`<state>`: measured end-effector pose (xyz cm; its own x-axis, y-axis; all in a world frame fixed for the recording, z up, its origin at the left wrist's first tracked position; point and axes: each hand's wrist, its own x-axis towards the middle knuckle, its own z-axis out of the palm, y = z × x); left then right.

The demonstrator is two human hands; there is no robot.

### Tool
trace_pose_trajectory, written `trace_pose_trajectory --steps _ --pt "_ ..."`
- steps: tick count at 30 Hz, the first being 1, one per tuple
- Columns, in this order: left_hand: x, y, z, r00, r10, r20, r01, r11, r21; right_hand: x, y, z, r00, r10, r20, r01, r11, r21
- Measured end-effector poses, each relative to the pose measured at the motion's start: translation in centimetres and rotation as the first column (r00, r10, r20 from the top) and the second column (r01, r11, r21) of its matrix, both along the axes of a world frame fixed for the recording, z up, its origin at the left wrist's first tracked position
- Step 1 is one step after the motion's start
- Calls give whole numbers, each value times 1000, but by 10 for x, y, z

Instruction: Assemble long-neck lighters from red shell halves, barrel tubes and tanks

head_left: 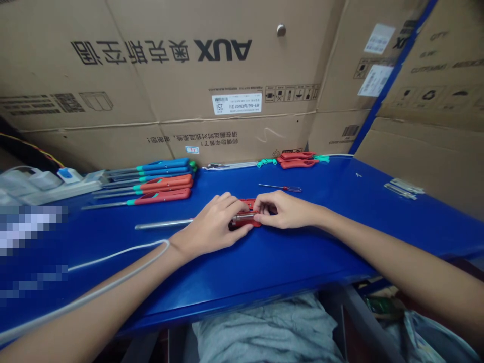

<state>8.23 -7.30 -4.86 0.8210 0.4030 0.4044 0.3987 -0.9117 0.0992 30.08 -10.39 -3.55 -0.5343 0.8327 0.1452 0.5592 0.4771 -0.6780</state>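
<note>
My left hand (pixel 214 224) lies over an opened red lighter handle (pixel 247 202), fingers and thumb closed round its sides. From under that hand a long metal tube (pixel 162 225) sticks out to the left. A shiny cylindrical part (pixel 244 217) shows inside the handle. My right hand (pixel 278 209) pinches at the handle's right end; what its fingertips hold is hidden. Just behind the hands lies a small screwdriver (pixel 282 188) with a clear reddish handle.
Several long-necked lighters (pixel 162 196), red and blue, lie at the left beside a power strip (pixel 71 186). Red handle shells (pixel 297 160), teal collars (pixel 267 162) and thin metal rods (pixel 232 165) line the cardboard (pixel 170 101). A white cable (pixel 113 280) crosses my left forearm.
</note>
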Motion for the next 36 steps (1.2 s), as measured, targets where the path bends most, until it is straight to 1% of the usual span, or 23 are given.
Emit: trace_pose_trajectory --steps 4,8,11,16,19,23,27,29,33,36 --pt "1 -2 3 999 50 -14 -50 999 13 2 0 -2 1000 10 -14 -10 1000 -3" --pt "1 -1 1 998 43 -50 -44 999 -19 3 1 -2 1000 20 8 -21 999 34" --pt "0 1 0 999 39 -20 -40 998 -38 2 1 -2 1000 29 -1 -28 998 48" --pt "0 3 0 1000 28 14 -27 998 -58 1 -1 0 998 40 46 -42 998 46" --pt "1 4 1 1000 26 11 -25 998 -59 0 0 0 998 45 49 -46 999 24" --pt "1 3 1 1000 16 22 -13 994 -108 1 2 -1 998 50 36 -49 999 -23" --pt "3 1 2 999 27 -18 -29 988 -150 1 1 0 997 47 60 -46 998 -33" --pt "4 0 4 999 33 -37 -38 988 -149 2 0 3 996 44 77 -40 998 -53" --pt "4 -1 5 999 39 -19 -40 994 -100 4 1 9 992 45 120 -31 992 -121" --pt "3 -2 5 998 52 -29 -55 991 -123 4 2 12 988 49 149 -22 983 -180"
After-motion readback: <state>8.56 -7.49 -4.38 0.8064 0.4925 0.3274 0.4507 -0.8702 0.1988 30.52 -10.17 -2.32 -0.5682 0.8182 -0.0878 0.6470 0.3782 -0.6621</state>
